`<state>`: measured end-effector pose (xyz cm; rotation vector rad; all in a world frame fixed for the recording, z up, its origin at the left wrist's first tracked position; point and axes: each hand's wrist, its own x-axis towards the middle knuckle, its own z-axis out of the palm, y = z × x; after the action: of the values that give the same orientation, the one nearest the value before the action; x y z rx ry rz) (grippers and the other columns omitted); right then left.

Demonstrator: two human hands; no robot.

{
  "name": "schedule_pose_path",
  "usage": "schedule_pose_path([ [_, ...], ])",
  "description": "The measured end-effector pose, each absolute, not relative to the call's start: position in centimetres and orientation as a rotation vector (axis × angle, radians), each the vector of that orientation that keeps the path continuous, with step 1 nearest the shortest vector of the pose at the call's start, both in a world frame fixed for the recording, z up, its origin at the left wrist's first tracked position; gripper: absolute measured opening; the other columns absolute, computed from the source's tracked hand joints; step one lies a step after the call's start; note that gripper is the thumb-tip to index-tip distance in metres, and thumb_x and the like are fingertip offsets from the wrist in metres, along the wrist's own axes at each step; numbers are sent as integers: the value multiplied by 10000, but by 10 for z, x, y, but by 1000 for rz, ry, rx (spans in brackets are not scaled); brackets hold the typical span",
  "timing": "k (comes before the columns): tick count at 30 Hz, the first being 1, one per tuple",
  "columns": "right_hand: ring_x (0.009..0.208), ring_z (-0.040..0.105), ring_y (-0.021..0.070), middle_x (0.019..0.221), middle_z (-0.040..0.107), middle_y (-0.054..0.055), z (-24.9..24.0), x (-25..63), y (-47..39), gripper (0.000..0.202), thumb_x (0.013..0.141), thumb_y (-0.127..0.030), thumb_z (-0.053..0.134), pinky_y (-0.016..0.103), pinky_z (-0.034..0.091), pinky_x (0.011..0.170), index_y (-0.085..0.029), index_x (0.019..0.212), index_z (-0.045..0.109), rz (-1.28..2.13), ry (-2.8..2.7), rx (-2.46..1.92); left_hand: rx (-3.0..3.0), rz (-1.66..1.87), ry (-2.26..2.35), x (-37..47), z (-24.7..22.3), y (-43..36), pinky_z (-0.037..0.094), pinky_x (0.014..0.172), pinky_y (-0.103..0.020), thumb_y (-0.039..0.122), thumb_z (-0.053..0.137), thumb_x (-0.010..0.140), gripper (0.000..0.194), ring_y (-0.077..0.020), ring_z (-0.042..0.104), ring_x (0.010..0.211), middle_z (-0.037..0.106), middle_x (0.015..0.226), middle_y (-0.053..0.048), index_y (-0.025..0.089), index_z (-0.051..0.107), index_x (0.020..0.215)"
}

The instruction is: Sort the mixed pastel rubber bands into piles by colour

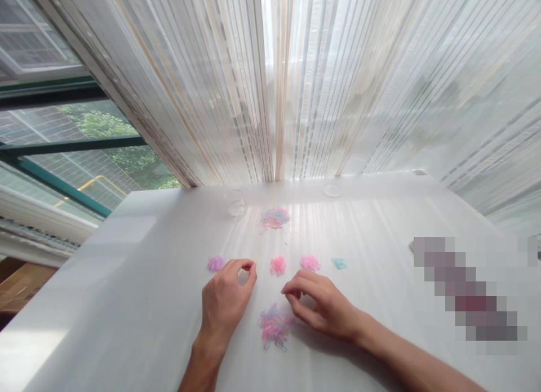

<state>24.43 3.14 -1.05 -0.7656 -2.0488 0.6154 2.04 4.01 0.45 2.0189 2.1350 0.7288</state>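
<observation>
Fingertips together, the left hand (225,293) is beside purple loops (215,263), the right hand (324,305), likewise pinched, beside the bench's (127,302) near mixed pile (274,326).

Single view: head camera was worn on person's head. Looked forward and down from above and behind fingers (242,263). Range was close: forearms (389,341) entered at bottom edge, nearer lens than fingers. Coverage was wide: table (147,324) on both sides of fingers, its far edge beyond them, curtain (236,70) farther past fingers, window (71,146) up and left of fingers.
</observation>
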Motion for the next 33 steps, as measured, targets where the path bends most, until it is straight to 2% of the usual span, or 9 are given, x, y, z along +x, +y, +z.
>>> schedule_pose_path([
  [6, 674, 604, 149, 770, 662, 21, -10, 245, 31, 168, 948, -115, 540, 257, 498, 632, -206, 1000, 671, 612, -2077, -784, 2201, 841, 2044, 21, -5, 35, 369, 574, -243, 206, 673, 885, 91, -141, 606, 579, 745, 775, 32, 249, 752, 867],
  [13, 674, 595, 150, 773, 665, 22, -11, 245, 31, 178, 942, -113, 534, 261, 491, 637, -209, 998, 672, 621, -2105, -787, 2268, 840, 2058, 19, -8, 37, 342, 548, -238, 211, 684, 880, 73, -150, 624, 586, 703, 721, 36, 247, 739, 848],
  [20, 679, 597, 149, 773, 664, 25, -10, 246, 33, 168, 958, -124, 534, 259, 492, 650, -199, 1010, 675, 620, -2106, -786, 2263, 964, 1958, 15, -7, 30, 371, 546, -241, 256, 640, 934, 110, -126, 570, 550, 667, 726, 36, 236, 743, 901],
  [26, 686, 602, 147, 780, 669, 29, -9, 248, 33, 158, 962, -134, 545, 260, 492, 659, -196, 1015, 679, 677, -2123, -782, 2186, 915, 1516, 4, -6, 5, 465, 564, -228, 278, 596, 1009, 141, -104, 519, 526, 696, 798, 27, 240, 731, 1013],
  [29, 707, 601, 152, 799, 671, 33, -7, 249, 31, 99, 942, -177, 593, 267, 489, 667, -199, 975, 684, 766, -2174, -764, 2173, 858, 1410, 1, -5, -7, 495, 568, -238, 261, 605, 1009, 129, -115, 554, 551, 727, 829, 12, 244, 731, 1026],
  [33, 749, 584, 170, 825, 654, 32, -6, 248, 28, 49, 864, -198, 667, 284, 477, 682, -206, 912, 660, 811, -2280, -755, 2209, 857, 1348, 0, -3, -18, 540, 629, -260, 235, 626, 996, 113, -155, 653, 695, 739, 881, -26, 247, 737, 1015],
])
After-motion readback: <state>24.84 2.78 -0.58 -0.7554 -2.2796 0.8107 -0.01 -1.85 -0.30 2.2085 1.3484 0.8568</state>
